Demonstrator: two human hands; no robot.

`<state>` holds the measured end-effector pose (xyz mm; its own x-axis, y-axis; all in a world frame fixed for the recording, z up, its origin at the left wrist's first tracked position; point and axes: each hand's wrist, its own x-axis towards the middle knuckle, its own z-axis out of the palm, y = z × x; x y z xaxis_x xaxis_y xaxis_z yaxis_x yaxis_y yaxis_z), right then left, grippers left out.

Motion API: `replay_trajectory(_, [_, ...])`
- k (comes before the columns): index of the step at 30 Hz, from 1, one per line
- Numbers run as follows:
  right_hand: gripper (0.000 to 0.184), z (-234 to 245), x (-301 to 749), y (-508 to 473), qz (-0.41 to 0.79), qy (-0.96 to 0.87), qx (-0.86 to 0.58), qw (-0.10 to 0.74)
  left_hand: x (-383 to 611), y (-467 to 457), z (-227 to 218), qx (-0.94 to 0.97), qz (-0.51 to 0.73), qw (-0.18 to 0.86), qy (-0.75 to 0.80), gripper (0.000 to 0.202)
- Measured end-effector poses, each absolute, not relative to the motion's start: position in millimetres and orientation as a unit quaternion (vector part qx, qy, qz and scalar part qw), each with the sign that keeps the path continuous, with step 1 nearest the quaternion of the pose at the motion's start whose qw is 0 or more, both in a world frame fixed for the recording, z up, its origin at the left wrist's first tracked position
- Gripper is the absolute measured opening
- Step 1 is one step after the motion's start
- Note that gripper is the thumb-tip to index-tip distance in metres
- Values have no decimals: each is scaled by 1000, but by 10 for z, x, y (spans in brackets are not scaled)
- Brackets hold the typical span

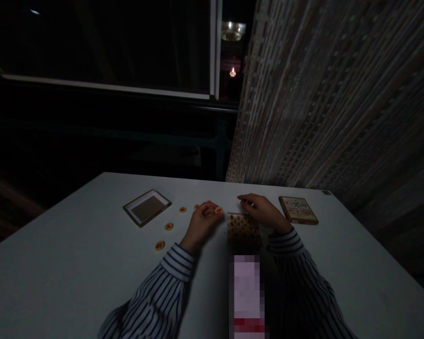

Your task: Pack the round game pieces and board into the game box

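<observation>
My left hand (202, 223) pinches a round xiangqi piece (218, 210) with a red character, held just left of a tray of game pieces (243, 230). Several such discs fill that tray in rows. Over the tray's far right corner, my right hand (265, 211) has its fingers stretched out to the left, and nothing shows in them. Loose on the table lie a disc (183, 210), another disc (168, 226) and a nearer disc (159, 246), all left of my left hand. One more disc (197, 206) is partly hidden behind my left fingers.
An open box lid (127, 207) lies at the left of the white table (74, 273). To the right lies a flat printed box (298, 210). A string curtain (289, 94) hangs at the table's far right edge. A pixelated patch covers the near middle.
</observation>
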<state>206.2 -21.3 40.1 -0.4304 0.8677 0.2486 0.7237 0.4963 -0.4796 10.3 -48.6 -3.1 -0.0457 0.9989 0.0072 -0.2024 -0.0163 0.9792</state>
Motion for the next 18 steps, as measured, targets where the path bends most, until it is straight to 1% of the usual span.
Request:
replay_trajectory(8, [35, 352, 2077, -191, 160, -835, -475, 226, 294, -398, 62, 423, 544, 578, 436, 33])
replay_trajectory(18, [34, 361, 2177, -180, 157, -828, -481, 241, 530, -228, 130, 405, 538, 625, 394, 35])
